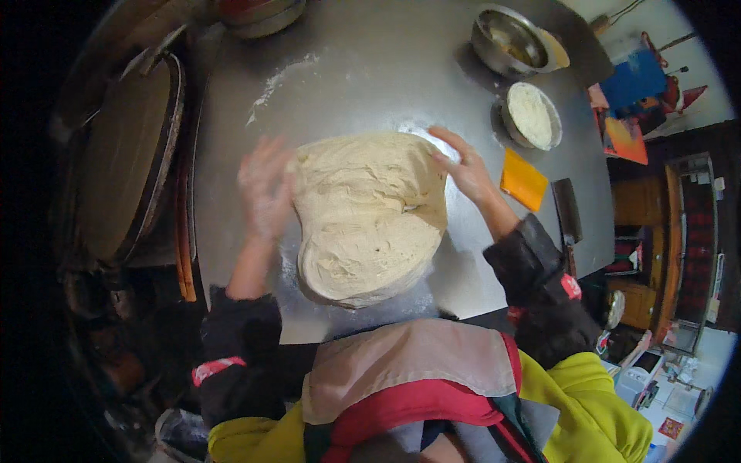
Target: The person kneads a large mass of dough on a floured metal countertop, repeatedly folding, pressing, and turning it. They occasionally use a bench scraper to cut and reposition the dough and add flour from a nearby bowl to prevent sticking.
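Observation:
A large slab of pale dough [370, 214] lies on the metal worktop [370, 87], with folds and cracks across its upper surface. At its upper left edge is my left hand [263, 188], blurred by motion; whether its fingers grip the dough is hard to see. My right hand [468, 168] is at the upper right edge, fingers apart and fingertips against or very near the dough. Loose flour [283, 81] streaks the metal beyond the dough, and more dusts the surface around its near side.
To the right are a bowl of flour [529, 116], a metal bowl [509, 43], a yellow-orange dough scraper [524, 179] and a cleaver [567, 211]. A large round griddle [127, 162] stands at the left beyond the worktop's edge. Another container [260, 17] is at the far side.

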The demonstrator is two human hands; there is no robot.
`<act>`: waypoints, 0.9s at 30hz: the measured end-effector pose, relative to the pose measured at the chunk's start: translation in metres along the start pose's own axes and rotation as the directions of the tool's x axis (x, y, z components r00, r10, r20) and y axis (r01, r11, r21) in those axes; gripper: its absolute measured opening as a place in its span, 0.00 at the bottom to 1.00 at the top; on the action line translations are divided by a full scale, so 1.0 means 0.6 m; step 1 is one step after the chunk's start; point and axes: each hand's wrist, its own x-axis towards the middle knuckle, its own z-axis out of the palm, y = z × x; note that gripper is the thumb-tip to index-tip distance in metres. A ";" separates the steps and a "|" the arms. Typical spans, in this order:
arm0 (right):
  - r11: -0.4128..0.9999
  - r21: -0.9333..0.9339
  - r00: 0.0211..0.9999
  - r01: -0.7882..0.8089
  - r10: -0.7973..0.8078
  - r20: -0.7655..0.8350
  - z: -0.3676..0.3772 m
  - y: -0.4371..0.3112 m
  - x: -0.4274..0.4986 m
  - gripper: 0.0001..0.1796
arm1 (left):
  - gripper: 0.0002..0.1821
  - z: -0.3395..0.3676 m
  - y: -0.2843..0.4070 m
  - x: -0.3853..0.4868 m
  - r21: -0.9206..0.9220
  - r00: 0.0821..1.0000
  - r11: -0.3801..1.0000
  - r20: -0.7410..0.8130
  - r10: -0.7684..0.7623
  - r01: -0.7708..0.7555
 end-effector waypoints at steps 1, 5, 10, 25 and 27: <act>1.000 0.019 0.998 -0.020 0.021 -0.054 -0.014 0.010 -0.029 0.24 | 0.21 -0.023 -0.013 -0.016 -0.178 0.984 0.969 -0.018 -0.180 0.174; 0.680 0.406 0.764 -0.611 0.641 0.076 -0.016 0.031 -0.144 0.35 | 0.28 -0.062 0.003 -0.099 -0.339 0.362 0.215 0.463 -0.809 0.916; 0.233 0.802 0.747 -0.551 0.567 0.349 0.036 0.028 -0.195 0.45 | 0.35 -0.005 0.044 -0.157 -0.408 0.196 -0.238 0.774 -0.603 0.881; 0.411 0.813 0.911 -0.411 0.175 0.372 0.076 0.007 0.055 0.31 | 0.17 0.131 -0.032 0.028 -0.472 0.532 0.266 0.625 -0.571 0.841; 0.896 0.324 0.939 -0.303 0.222 0.263 0.029 0.022 0.073 0.25 | 0.14 0.116 -0.048 0.028 -0.543 0.624 0.314 0.614 -0.484 0.778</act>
